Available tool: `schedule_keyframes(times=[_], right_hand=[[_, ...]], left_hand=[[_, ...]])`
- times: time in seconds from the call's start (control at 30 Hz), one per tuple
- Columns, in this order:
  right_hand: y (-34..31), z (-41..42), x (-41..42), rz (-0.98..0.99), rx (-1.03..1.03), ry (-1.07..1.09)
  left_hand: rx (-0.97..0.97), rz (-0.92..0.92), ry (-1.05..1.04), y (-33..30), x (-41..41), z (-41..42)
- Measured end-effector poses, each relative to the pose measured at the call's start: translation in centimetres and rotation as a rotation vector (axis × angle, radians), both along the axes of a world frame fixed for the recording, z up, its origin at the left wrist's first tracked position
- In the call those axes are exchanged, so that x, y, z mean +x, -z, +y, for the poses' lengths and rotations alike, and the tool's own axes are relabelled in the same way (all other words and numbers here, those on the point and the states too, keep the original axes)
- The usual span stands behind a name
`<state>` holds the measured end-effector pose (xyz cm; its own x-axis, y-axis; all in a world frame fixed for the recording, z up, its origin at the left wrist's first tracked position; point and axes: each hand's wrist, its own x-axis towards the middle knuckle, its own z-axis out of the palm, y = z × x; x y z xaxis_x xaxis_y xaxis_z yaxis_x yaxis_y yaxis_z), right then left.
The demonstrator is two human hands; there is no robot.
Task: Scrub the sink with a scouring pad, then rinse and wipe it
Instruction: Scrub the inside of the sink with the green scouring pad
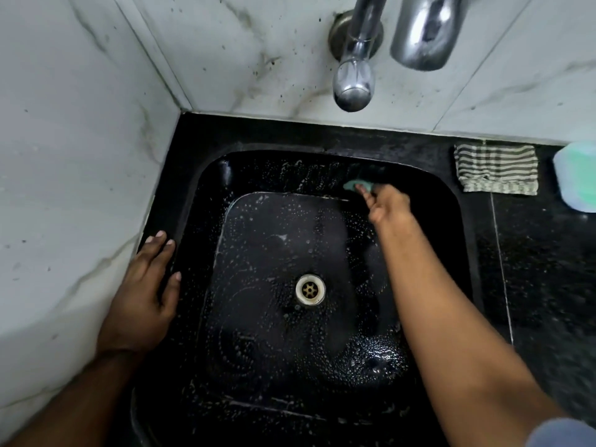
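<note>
White marble-veined wall tiles (80, 130) fill the left side and the back, meeting a black speckled stone counter (548, 285) that surrounds a deep black rectangular sink (206, 175), its floor and walls dotted all over with soap bubbles and streaks of foam. The person's right forearm reaches across the basin from the lower right, and the right hand (385, 204) pinches a small green scouring pad (356, 185) against the far inner wall of the sink, just under the back rim, fingers curled round the pad. The left hand (142, 295) lies flat on the sink's left rim beside the wall tiles, fingers straight and relaxed, holding nothing, the thumb hanging over the inner edge. Two chrome taps (354, 82) jut from the back wall above the basin, the nearer spout to the right of the other. On the counter to the right of the sink lies a folded grey-and-white striped cloth (496, 167), and just beyond it, cut by the frame edge, a pale blue and green object (577, 175) that I cannot identify. A round steel drain strainer (310, 289) sits in the middle of the sink floor
</note>
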<state>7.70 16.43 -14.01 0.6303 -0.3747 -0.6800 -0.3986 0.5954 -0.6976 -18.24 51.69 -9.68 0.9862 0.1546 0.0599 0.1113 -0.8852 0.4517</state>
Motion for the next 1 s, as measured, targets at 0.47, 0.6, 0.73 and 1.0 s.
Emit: schedule_keyframes(times=[0.47,0.6,0.73,1.0], right_hand=[[-1.9,-2.1,-0.7,-0.045,-0.015,0.107],[-1.6,-2.4,-1.0,-0.097,0.037,0.214],[-1.5,-3.2,-3.4,-0.16,0.114,-0.004],[-1.3,-4.5,-2.4,-0.069,0.184,0.173]], left_hand=[[-0.002,0.012,-0.019,-0.4,0.0,-0.4],[0.004,0.034,-0.028,-0.2,-0.1,0.0],[0.008,0.031,-0.032,-0.3,-0.2,0.2],[-0.004,0.015,-0.027,-0.1,-0.2,0.1]])
